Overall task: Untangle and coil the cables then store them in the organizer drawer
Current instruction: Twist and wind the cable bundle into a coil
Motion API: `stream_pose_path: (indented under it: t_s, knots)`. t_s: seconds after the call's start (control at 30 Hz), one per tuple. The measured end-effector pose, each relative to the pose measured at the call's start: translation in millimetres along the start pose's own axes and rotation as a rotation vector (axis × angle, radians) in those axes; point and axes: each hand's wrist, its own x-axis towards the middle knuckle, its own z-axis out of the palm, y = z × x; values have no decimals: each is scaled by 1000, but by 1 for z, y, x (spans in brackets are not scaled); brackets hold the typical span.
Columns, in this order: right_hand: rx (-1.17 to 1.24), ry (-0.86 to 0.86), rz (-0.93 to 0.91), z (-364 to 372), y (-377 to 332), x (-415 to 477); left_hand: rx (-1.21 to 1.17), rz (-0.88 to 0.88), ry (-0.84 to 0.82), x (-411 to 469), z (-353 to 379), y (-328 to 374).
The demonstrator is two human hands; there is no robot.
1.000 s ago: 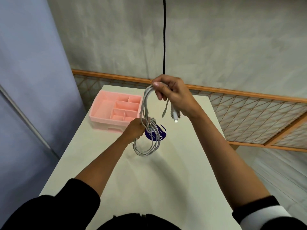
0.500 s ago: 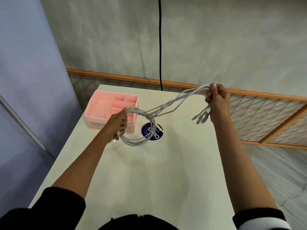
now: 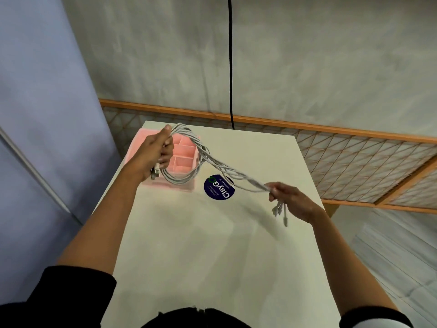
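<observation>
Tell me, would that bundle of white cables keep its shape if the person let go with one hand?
Probably not. The white cables hang in slack loops from the left hand, so they look floppy and would likely spill open. They seem light: the right hand carries the plug ends with just a fingertip pinch.

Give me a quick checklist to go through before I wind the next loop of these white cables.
1. Grip of the left hand on the coil: ok, fingers curl round the loops.
2. Grip of the right hand on the loose strands: ok, it pinches them just above the dangling plugs.
3. Strands between the hands untangled: not ok, they twist round each other.
4. Coiling finished: not ok, a long stretch runs out to the right hand.
5. Pink organizer open and near: ok, it sits on the table beneath the coil.
6. Compartment free for the coil: cannot tell, hand and coil hide part of it.
</observation>
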Motion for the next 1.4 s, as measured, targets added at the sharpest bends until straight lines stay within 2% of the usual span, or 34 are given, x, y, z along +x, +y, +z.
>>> stream_pose_path:
  t_s: [0.07,0.13,0.2,0.27,0.33,0.47,0.57,0.7,0.73,0.83,0.87,0.93,1.0,1.1,1.17,1.27,1.4]
  knots:
    - [-175,-203,119,7,-1,3,8,21,-45,1,6,11]
    - [-317,-329,260,17,-4,13,25,37,-89,-1,15,18]
    - [-462,-406,355,30,-6,25,14,42,-129,-2,25,23]
    - [-497,-445,393,45,-9,34,-13,40,-162,-5,35,26]
    - [-424,-411,352,60,-14,39,-24,41,-187,-7,44,28]
    - [-134,-192,117,77,-30,45,-5,53,-209,-10,56,24]
    - [-21,-124,61,84,-53,49,21,63,-177,-11,61,18]
    - [-64,-115,86,93,-82,56,42,78,-101,-12,66,9]
    - [-74,-48,113,96,-88,56,57,91,-83,-13,67,8]
    - [-83,304,144,108,-96,55,126,169,-19,-15,71,3]
    - [-142,399,87,112,-98,56,145,191,-1,-15,73,1]
    - [-305,473,-57,117,-101,58,133,186,6,-13,77,-3]
    - [-330,451,-152,123,-111,58,77,141,-59,-11,80,-7]
    - [-275,402,-238,124,-123,62,38,70,-245,-10,81,-7]
    - [-419,399,-278,120,-125,65,66,58,-319,-11,81,-4]
    - [-712,319,-300,113,-121,68,68,72,-302,-9,77,0]
    - [-915,43,-309,112,-125,56,109,93,-183,-5,65,-3]
